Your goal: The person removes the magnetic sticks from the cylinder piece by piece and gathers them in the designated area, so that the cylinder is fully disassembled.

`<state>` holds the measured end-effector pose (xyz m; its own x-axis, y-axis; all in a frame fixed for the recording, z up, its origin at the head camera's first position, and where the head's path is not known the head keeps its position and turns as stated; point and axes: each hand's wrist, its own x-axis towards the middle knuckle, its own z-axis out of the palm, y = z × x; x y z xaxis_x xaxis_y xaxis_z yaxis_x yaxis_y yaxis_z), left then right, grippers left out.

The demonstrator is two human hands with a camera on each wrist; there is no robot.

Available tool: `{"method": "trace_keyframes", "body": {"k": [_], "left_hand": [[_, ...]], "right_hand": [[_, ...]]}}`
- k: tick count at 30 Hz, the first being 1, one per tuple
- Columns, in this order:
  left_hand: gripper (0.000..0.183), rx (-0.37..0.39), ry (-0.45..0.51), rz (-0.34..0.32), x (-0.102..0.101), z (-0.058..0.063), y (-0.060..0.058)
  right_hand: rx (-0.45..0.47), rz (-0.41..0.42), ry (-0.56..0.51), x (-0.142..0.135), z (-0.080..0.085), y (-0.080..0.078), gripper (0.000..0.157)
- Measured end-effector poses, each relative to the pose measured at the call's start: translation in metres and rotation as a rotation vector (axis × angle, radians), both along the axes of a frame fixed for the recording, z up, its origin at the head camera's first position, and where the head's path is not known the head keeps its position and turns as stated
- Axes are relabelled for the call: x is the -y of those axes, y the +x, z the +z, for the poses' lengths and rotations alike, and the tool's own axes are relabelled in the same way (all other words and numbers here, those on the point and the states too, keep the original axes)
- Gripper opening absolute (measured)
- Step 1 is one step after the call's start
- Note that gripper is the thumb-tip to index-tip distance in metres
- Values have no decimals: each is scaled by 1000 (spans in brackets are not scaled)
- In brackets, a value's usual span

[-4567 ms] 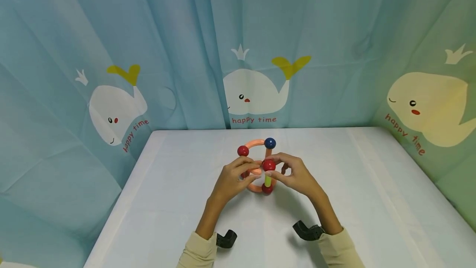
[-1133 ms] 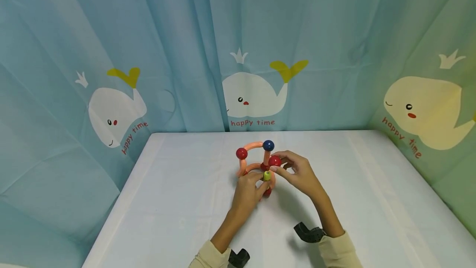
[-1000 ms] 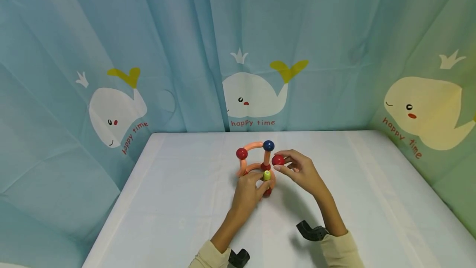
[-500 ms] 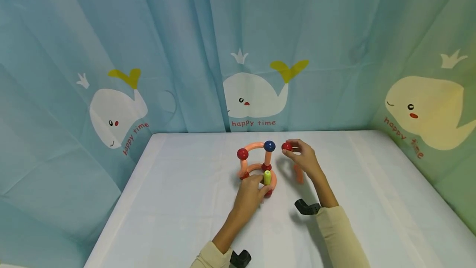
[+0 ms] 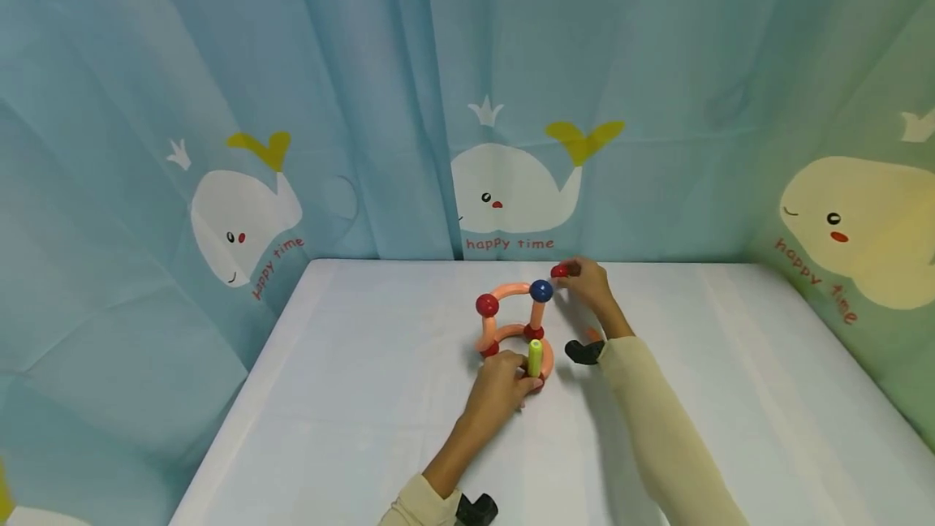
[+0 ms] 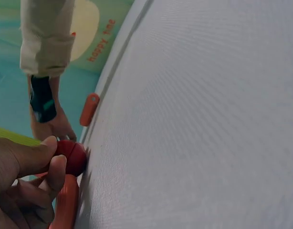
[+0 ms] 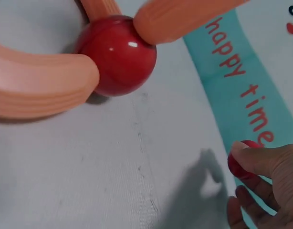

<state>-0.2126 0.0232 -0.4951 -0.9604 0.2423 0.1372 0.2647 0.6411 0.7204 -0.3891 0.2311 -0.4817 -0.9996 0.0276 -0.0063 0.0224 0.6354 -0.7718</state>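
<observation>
Farther beyond the left hand [image 5: 497,393] than half a second ago, the right hand [image 5: 588,284] pinches the glossy, plastic-looking red ball [image 5: 558,271]. The left hand grips the upright lime-green stick [image 5: 536,357] low down, near the orange curved-stick frame [image 5: 511,290]. I judge the ball light, hard, perhaps slippery, best held around its middle.

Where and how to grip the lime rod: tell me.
Pinch the lime rod near its top, probably best from above or the right: it stands upright, top end free, while the left hand is at its base from the left.
</observation>
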Motion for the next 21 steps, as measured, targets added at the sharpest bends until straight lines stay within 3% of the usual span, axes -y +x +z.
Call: {"method": "trace_keyframes", "body": {"k": [7, 14, 21], "left_hand": [[23, -52, -89, 15, -1, -2, 0], [25, -94, -179, 20, -3, -1, 1], [27, -121, -193, 21, 0, -1, 0]], "right_hand": [[9, -67, -50, 6, -5, -14, 46], [7, -49, -17, 9, -12, -23, 47], [9, -24, -2, 15, -14, -31, 49]]}}
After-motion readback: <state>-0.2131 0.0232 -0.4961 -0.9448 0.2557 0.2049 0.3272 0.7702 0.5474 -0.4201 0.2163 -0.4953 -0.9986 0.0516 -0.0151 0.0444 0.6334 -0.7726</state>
